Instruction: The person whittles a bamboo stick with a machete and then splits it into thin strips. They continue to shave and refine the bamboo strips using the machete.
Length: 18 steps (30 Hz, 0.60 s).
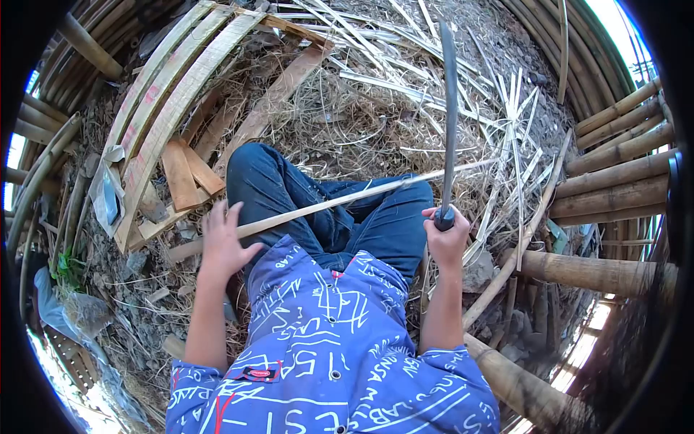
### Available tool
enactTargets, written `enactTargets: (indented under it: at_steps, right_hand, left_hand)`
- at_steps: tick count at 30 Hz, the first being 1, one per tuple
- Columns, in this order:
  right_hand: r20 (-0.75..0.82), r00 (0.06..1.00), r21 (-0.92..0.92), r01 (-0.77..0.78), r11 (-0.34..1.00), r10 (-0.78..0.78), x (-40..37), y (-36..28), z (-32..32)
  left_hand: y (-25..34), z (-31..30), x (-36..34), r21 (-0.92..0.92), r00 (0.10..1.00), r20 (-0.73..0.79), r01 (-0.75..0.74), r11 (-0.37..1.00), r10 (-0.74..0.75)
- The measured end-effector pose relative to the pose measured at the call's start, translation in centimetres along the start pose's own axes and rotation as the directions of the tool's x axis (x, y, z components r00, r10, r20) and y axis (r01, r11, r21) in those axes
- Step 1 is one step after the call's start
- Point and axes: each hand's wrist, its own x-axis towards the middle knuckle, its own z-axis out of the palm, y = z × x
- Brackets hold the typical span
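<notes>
My right hand (pixel 447 235) is closed around the dark handle of a long machete (pixel 451 116), whose blade points up and away from me. A long pale bamboo strip (pixel 325 205) lies across my crossed legs, slanting from lower left to upper right, and its right part passes behind the blade. Beside the strip's left end, my left hand (pixel 223 239) has its fingers spread and holds nothing. Whether that hand touches the strip, I cannot tell.
A slatted wooden frame (pixel 170 108) and short boards (pixel 181 173) lie at the left. Split strips (pixel 513 123) and shavings (pixel 361 130) cover the ground ahead. Thick bamboo poles (pixel 600 271) stand at the right; a plastic bag (pixel 107 192) hangs by the frame.
</notes>
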Motion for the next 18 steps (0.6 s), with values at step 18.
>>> enactTargets:
  at_steps: [18]
  right_hand:
    - [0.382,0.924,0.129,-0.079,0.988,0.024,-4.1,-0.9,6.1]
  left_hand:
    - [-1.7,0.1,-3.3,-0.254,0.971,0.225,0.139,0.957,-0.082]
